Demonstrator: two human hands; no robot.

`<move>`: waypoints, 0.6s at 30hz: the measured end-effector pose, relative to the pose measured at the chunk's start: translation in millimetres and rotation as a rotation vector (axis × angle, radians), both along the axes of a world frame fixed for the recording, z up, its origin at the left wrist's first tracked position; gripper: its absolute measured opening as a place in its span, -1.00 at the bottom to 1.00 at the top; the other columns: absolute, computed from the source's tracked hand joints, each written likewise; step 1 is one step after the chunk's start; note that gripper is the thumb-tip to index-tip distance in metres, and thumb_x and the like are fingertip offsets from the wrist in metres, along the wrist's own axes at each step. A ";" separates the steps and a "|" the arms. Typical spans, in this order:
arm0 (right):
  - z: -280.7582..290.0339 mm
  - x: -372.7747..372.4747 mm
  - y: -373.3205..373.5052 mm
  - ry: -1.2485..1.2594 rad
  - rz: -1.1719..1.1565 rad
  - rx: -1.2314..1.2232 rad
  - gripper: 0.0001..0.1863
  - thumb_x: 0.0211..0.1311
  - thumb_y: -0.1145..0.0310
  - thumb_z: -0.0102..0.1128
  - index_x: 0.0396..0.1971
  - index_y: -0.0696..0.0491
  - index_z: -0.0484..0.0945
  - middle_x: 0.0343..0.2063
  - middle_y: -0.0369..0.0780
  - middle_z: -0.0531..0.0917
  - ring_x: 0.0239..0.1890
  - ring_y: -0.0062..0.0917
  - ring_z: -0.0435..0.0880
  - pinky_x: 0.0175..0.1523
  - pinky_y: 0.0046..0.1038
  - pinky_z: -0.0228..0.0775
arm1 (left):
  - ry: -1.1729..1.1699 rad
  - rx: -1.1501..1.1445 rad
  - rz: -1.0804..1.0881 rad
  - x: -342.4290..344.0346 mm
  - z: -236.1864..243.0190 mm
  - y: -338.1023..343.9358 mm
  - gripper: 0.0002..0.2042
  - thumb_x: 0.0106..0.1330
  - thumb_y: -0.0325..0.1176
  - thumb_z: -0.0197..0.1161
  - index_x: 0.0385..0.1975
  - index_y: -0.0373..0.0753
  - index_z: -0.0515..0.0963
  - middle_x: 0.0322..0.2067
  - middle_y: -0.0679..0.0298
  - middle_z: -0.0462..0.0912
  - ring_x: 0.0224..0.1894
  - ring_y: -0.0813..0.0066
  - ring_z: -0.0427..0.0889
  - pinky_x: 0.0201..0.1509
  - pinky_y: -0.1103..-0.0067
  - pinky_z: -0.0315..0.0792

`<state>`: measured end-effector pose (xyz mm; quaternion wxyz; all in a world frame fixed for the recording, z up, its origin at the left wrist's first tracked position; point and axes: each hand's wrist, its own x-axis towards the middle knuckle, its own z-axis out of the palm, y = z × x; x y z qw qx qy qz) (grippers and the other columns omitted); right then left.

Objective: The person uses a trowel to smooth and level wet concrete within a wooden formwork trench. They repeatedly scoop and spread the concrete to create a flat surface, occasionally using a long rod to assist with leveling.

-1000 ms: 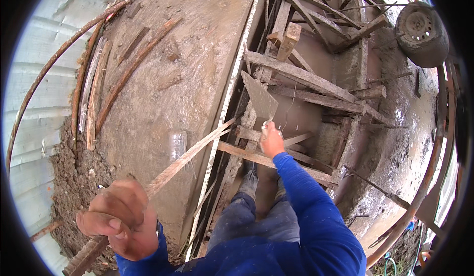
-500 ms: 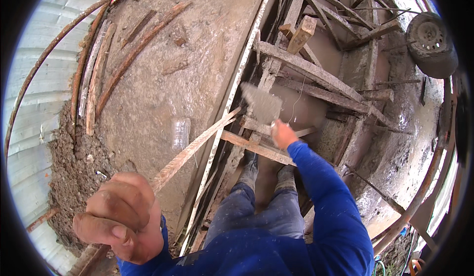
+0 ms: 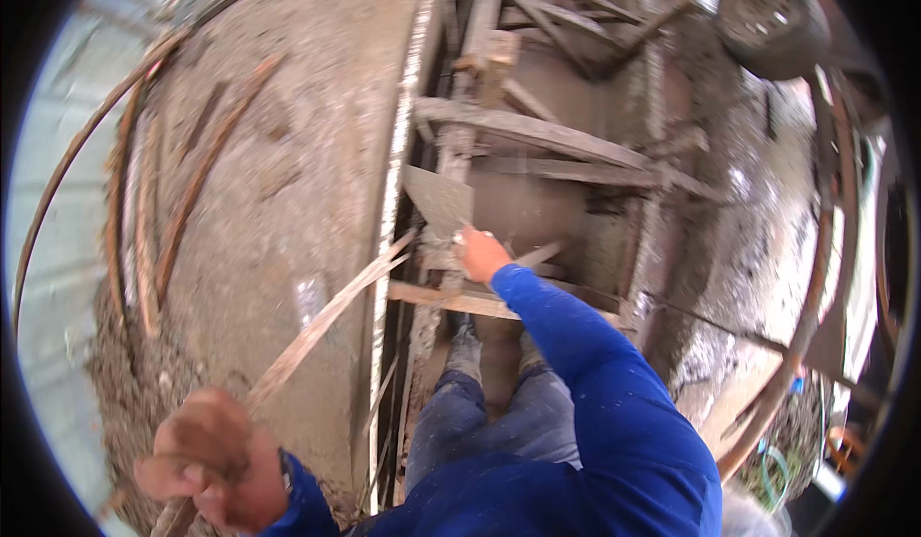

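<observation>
My right hand (image 3: pixel 483 254) is closed round the handle of a trowel, mostly hidden in the fingers. The trowel's flat grey pointed blade (image 3: pixel 441 199) reaches up and left, over the wooden frame and close to the pale straight strip (image 3: pixel 389 211) along the slab edge. At lower left my left hand (image 3: pixel 213 462), blurred, has its fingers wrapped round a long wooden pole (image 3: pixel 312 334). The pole slants up to the right, and its split far end lies across the pale strip. A wooden crosspiece (image 3: pixel 460 301) lies just below my right hand, above my boots.
Wet concrete slab (image 3: pixel 326 182) spreads left, with a clear plastic bottle (image 3: pixel 309 299) and wooden lengths (image 3: pixel 216 177) on it. Muddy timber framing (image 3: pixel 537 139) crosses the trench ahead. A wheel (image 3: pixel 772 21) stands far right. Corrugated sheeting (image 3: pixel 72 211) bounds the left.
The whole view has swung, so the slab, timbers and wheel sit further left. My right hand and trowel appear further left; the blade is less smeared. Both hands keep their hold.
</observation>
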<state>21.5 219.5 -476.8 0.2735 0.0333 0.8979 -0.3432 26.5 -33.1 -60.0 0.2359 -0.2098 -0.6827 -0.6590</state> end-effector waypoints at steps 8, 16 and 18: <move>25.1 14.9 37.0 0.066 -0.044 0.179 -0.67 0.39 0.33 -0.02 0.07 0.10 0.48 0.01 0.03 0.69 0.04 -0.06 0.72 0.10 -0.07 0.55 | -0.052 0.116 -0.137 6.0 -5.9 -12.4 -0.85 0.43 -0.40 0.13 -0.08 -0.23 0.50 -0.56 0.43 0.20 -0.61 0.69 0.14 -0.47 0.63 0.06; 69.8 88.1 103.5 -0.030 -0.307 -0.003 -0.66 0.37 0.19 0.06 0.01 0.08 0.52 -0.13 0.08 0.72 0.01 0.03 0.68 0.15 -0.01 0.48 | -0.106 0.079 -0.281 -21.4 5.0 5.4 -0.76 0.50 -0.46 -0.04 0.05 -0.29 0.50 -0.52 0.40 0.17 -0.52 0.62 0.16 -0.40 0.62 0.06; 69.1 119.9 134.5 0.013 -0.400 0.016 -0.64 0.39 0.16 0.05 0.01 0.09 0.50 -0.16 0.10 0.71 -0.03 0.04 0.70 0.11 0.02 0.50 | -0.109 0.061 -0.267 -25.1 8.9 11.0 -0.77 0.51 -0.45 -0.03 0.05 -0.29 0.50 -0.51 0.40 0.16 -0.52 0.63 0.15 -0.40 0.62 0.06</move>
